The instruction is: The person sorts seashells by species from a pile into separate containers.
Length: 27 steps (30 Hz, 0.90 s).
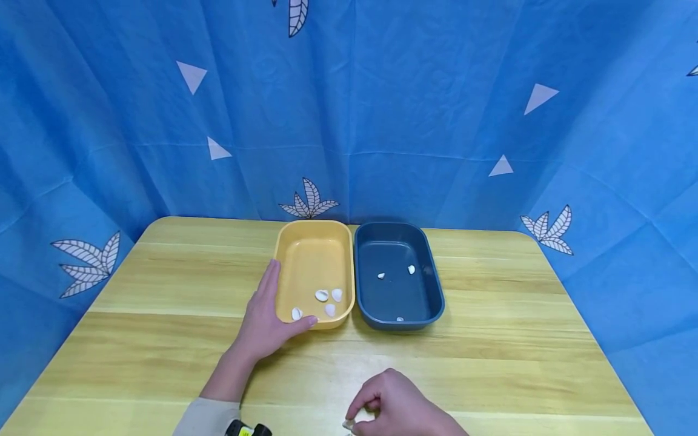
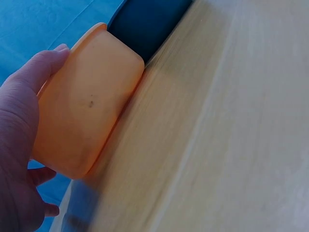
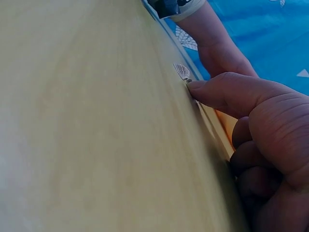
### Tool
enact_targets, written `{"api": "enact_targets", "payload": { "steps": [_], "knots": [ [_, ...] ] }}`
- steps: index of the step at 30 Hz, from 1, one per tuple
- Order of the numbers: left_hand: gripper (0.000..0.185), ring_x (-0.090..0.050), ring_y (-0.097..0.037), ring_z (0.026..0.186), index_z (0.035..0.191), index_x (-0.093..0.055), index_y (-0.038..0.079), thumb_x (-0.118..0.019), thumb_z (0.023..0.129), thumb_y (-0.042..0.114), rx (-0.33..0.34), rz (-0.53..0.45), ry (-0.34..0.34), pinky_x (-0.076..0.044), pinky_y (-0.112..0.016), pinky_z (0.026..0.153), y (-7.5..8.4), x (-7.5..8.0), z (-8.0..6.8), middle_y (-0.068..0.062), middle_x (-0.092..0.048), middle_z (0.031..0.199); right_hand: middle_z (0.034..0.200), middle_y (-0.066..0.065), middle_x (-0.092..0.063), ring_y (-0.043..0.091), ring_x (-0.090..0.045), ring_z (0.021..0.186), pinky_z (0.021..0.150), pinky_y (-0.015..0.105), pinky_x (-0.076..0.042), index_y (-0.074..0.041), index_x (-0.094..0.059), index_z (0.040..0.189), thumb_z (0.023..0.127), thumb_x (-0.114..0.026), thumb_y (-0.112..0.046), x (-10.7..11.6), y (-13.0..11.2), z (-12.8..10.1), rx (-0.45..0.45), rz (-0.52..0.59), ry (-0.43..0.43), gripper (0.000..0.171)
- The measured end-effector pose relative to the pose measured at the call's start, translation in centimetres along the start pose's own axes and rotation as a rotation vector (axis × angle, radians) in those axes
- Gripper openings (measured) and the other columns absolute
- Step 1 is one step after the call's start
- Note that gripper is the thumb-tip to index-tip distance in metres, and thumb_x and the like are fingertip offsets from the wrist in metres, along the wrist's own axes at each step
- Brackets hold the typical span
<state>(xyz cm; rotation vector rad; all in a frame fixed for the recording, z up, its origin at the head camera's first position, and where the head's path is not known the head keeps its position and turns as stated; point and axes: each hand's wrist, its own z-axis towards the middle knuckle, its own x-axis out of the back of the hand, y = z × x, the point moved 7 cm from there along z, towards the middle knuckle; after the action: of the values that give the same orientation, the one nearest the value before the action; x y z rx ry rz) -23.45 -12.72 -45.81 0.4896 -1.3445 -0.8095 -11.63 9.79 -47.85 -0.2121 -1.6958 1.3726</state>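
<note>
My left hand (image 1: 267, 324) rests on the near left corner of a yellow plastic tray (image 1: 313, 260). Its fingers lie extended along the left side, and its thumb (image 2: 46, 67) lies over the near rim. Low in the head view, my right hand (image 1: 400, 409) pinches a small ribbed seashell (image 3: 182, 71) between thumb and index finger, close to the tabletop. The other right fingers are curled in. Several white seashells (image 1: 322, 295) lie in the near part of the yellow tray. A dark blue tray (image 1: 395, 260) beside it has smaller shells (image 1: 411, 269) inside.
Both trays stand side by side at the back of the wooden table (image 1: 491, 357). Behind and around the table hangs a blue patterned cloth (image 1: 382, 109). A black device (image 1: 248, 430) sits on my left wrist.
</note>
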Motion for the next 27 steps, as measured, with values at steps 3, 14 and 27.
{"api": "enact_targets", "payload": {
  "steps": [3,14,27],
  "knots": [
    [0.129,-0.014,-0.034,0.148,0.162,-0.007,0.019,-0.086,0.069,0.059,0.006,0.0,-0.008,-0.02,-0.065,0.111,0.03,0.02,0.02,0.002,-0.005,0.166,0.056,-0.023,-0.034,-0.007,-0.033,0.052,0.044,0.016,-0.027,-0.029,-0.079,0.084,0.079,-0.081,-0.01,0.04,-0.04,0.0,-0.011,-0.006,0.003,0.02],
    [0.128,-0.014,-0.034,0.148,0.162,-0.008,0.018,-0.087,0.069,0.057,0.009,0.006,-0.006,-0.02,-0.064,0.112,0.04,0.01,0.15,0.0,-0.005,0.166,0.055,-0.023,-0.036,-0.007,-0.033,0.05,0.044,0.017,-0.027,-0.028,-0.077,0.082,0.079,-0.081,-0.011,0.07,0.06,-0.09,-0.048,-0.007,0.006,0.018],
    [0.129,-0.014,-0.034,0.148,0.162,-0.006,0.019,-0.086,0.069,0.059,0.011,0.001,-0.028,-0.021,-0.063,0.112,0.2,0.03,0.37,0.002,-0.005,0.166,0.053,-0.022,-0.035,-0.008,-0.029,0.046,0.042,0.017,-0.027,-0.028,-0.077,0.081,0.079,-0.08,-0.01,0.05,0.19,-0.2,-0.073,0.047,0.014,0.019]
  ]
}}
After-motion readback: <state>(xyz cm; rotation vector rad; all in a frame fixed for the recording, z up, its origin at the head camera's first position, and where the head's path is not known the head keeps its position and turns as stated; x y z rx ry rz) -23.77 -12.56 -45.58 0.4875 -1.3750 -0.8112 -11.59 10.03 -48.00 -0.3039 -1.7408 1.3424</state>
